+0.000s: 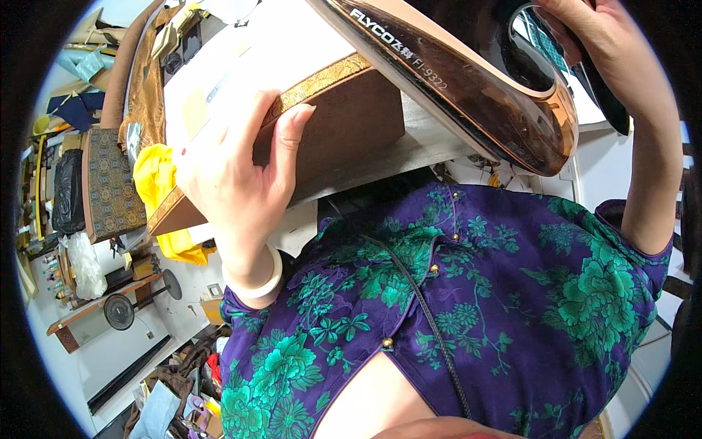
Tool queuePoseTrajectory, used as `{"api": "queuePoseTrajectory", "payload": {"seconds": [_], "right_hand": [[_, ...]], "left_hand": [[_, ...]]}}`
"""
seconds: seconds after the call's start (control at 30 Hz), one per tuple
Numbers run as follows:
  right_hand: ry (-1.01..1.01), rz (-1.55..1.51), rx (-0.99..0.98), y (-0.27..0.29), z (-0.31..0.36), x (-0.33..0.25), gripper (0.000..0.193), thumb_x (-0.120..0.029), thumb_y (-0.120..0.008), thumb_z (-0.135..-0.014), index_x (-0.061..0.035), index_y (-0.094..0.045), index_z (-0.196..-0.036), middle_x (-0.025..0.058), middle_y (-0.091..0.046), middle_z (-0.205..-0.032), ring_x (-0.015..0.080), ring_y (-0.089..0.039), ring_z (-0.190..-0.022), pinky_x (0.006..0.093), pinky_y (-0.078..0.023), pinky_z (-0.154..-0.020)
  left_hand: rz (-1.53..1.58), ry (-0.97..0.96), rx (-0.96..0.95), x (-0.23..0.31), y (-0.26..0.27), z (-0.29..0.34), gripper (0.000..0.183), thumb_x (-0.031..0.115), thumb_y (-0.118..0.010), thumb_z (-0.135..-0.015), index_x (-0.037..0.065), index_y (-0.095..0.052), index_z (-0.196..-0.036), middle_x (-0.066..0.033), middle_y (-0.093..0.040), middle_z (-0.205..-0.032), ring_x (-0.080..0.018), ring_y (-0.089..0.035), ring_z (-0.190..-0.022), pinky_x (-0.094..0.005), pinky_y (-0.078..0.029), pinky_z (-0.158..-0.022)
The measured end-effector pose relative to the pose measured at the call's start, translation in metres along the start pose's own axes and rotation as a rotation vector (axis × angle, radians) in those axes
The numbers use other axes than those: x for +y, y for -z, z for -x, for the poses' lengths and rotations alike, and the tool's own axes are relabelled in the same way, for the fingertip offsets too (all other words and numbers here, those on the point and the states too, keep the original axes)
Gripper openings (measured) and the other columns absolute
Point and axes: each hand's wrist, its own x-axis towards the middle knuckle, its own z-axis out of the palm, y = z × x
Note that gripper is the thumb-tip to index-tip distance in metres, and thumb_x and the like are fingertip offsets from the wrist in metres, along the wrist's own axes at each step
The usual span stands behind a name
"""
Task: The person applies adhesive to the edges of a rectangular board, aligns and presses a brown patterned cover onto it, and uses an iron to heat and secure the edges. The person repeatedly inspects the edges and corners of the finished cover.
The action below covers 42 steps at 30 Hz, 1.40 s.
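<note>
In my right hand [610, 55] is a glossy brown clothes iron [468, 95], raised close to the camera at the upper right. My fingers wrap round its handle and are partly cut off by the upper edge. My left hand [238, 164], with a pale bangle [267, 282] at the wrist, lies on the near edge of a brown board or box [336, 135] with gold brocade trim [322, 80]. Its thumb and forefinger are spread, while the other fingers are hard to make out against the bright white top [285, 44]. Yellow cloth [157, 175] hangs beside that hand.
A grey table edge [428, 132] runs beneath the brown piece. On the left stand a patterned brocade panel [117, 186], a black bag [68, 190] and a clear plastic bag [86, 267]. Piled cloths [157, 410] lie at the lower left.
</note>
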Motion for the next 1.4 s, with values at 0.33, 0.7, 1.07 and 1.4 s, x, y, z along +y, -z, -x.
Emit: {"api": "queuePoseTrajectory", "payload": {"seconds": [0.33,0.7,1.07,1.4], "right_hand": [[-0.015,0.024,-0.02,0.0,0.002,-0.007,0.022,-0.025,-0.069,-0.096,-0.0041,-0.063,-0.092,-0.0048,-0.056,-0.063,0.001,-0.045,-0.046,0.0174,-0.034,-0.042],[-0.036,0.041,-0.028,-0.001,0.001,-0.012,0.022,-0.026,-0.067,-0.097,-0.004,-0.064,-0.093,-0.0045,-0.056,-0.062,0.0013,-0.045,-0.045,0.0176,-0.035,-0.04],[-0.099,0.053,-0.056,-0.007,-0.014,-0.015,0.023,-0.026,-0.068,-0.096,-0.0035,-0.064,-0.095,-0.0042,-0.056,-0.061,0.0016,-0.046,-0.043,0.0178,-0.035,-0.038],[-0.133,0.075,-0.038,-0.014,-0.014,-0.022,0.023,-0.026,-0.069,-0.096,-0.0031,-0.065,-0.099,-0.0035,-0.059,-0.065,0.0012,-0.048,-0.046,0.0174,-0.036,-0.04]], "left_hand": [[-0.023,-0.008,0.025,0.002,-0.003,0.001,0.025,0.034,-0.079,-0.084,0.012,-0.071,-0.094,-0.0013,-0.069,-0.078,-0.0193,-0.066,-0.068,-0.0295,-0.047,-0.061],[0.02,-0.05,-0.009,0.007,0.001,-0.003,0.021,0.023,-0.075,-0.089,0.007,-0.071,-0.102,-0.0125,-0.07,-0.088,-0.0233,-0.065,-0.068,-0.0298,-0.048,-0.061],[-0.016,-0.01,-0.054,0.011,0.008,0.001,0.022,0.022,-0.077,-0.087,0.006,-0.072,-0.102,-0.0133,-0.069,-0.085,-0.0244,-0.066,-0.068,-0.0313,-0.049,-0.062],[-0.005,0.037,-0.06,0.007,0.006,0.006,0.022,0.022,-0.076,-0.088,0.006,-0.072,-0.101,-0.0131,-0.069,-0.082,-0.0248,-0.066,-0.067,-0.0315,-0.049,-0.062]]}}
